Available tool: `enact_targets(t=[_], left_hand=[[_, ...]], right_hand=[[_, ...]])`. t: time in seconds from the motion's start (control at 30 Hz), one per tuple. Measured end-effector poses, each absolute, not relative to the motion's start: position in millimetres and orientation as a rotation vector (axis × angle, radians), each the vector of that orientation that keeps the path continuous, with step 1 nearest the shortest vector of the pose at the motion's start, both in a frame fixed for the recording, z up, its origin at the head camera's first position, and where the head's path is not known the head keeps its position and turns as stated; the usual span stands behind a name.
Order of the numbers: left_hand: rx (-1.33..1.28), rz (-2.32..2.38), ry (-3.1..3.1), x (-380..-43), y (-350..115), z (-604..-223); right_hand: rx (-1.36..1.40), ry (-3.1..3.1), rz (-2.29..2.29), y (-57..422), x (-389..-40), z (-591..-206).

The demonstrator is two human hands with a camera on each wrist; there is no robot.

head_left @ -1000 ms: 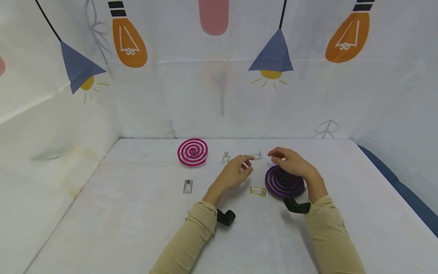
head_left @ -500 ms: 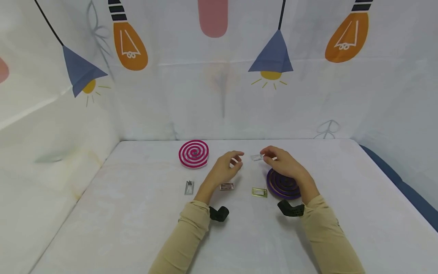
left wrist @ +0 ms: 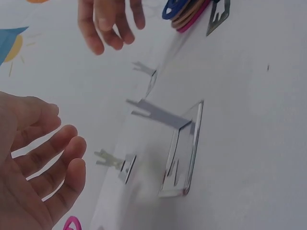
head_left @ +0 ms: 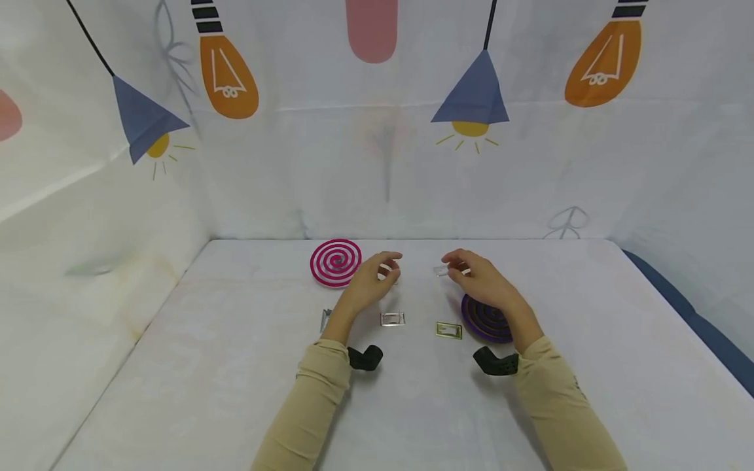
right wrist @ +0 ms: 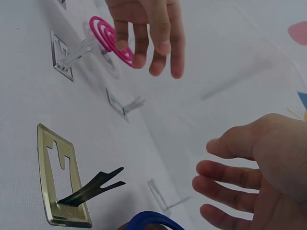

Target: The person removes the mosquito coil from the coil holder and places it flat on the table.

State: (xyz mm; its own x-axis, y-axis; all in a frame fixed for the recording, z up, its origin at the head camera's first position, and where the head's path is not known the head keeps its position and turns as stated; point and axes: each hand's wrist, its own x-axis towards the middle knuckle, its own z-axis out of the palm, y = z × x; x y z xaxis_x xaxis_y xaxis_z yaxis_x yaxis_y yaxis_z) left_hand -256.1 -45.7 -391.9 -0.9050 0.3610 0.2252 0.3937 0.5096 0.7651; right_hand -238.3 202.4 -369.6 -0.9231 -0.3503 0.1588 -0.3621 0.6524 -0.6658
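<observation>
My left hand [head_left: 366, 284] hovers over the table with loosely bent fingers and nothing in them. A silver mosquito coil stand [head_left: 387, 269] is half hidden behind it, and a pink mosquito coil [head_left: 332, 261] lies to its left. My right hand [head_left: 484, 281], also holding nothing, is above the table near another silver stand [head_left: 440, 270]. Under its wrist sits a stack of dark purple coils [head_left: 485, 320], which looks blue, brown and pink at the edge in the left wrist view. A gold stand [left wrist: 218, 19] with its forked prong raised is beside the stack.
Closer to me, a silver stand [head_left: 392, 319] lies between the forearms. One more silver stand [head_left: 324, 316] is partly covered by the left forearm. A white printed sheet [head_left: 330, 163] rises behind the table's back edge.
Both hands have shifted left, the right one away from the top of the coil stack. The left forearm has uncovered the near silver stand and now partly covers the leftmost one.
</observation>
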Motion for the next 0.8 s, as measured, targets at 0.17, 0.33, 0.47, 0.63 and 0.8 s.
enact_targets(t=[0.17, 0.33, 0.47, 0.63, 0.8], left_hand=[[-0.652, -1.375, -2.689, -259.7, -53.0, -391.1], [-0.640, -1.383, -2.701, -261.1, -54.9, -392.9], [-0.637, -1.395, -2.705, -261.8, -56.1, -394.4], [-0.605, -1.403, -2.698, -263.6, -60.9, -394.7], [-0.581, -1.419, -2.677, -265.0, -69.2, -393.4]], right_hand=[[0.615, -2.849, 1.148, 197.8, -238.6, -367.8], [0.605, -2.861, 1.144, 193.9, -238.3, -369.4], [0.608, -2.860, 1.138, 190.5, -236.2, -371.9], [0.652, -2.814, 1.150, 183.5, -234.9, -375.6], [0.677, -2.816, 1.141, 174.5, -233.3, -379.6]])
